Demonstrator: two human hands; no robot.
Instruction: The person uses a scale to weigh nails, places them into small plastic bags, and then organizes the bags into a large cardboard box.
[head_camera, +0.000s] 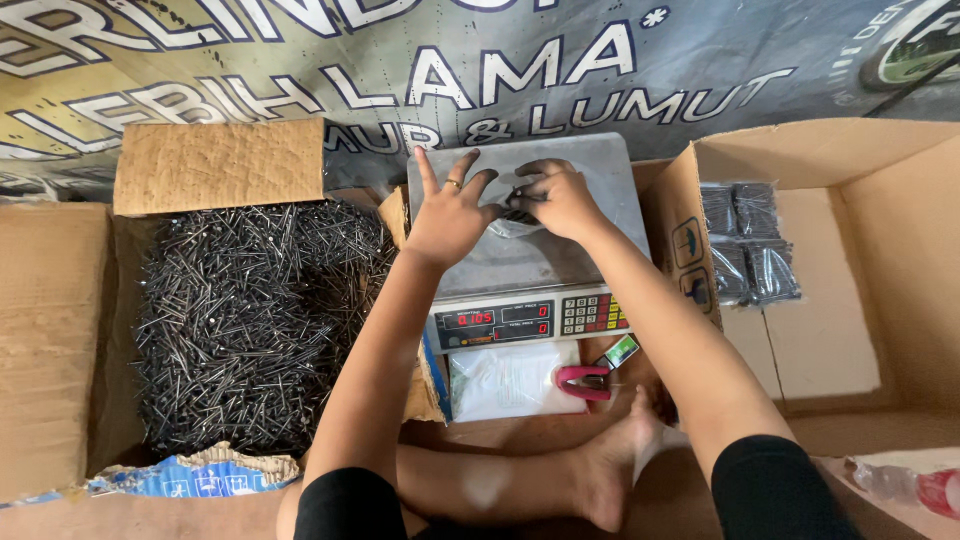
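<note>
Scale (530, 265) sits between nail box (250, 320) left, packet box (850, 290) right.

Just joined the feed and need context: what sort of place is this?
Probably a hardware shop's floor-level packing spot: a cardboard box of loose nails, a digital weighing scale with both hands on its pan, and bagged nail packets in another carton.
</note>
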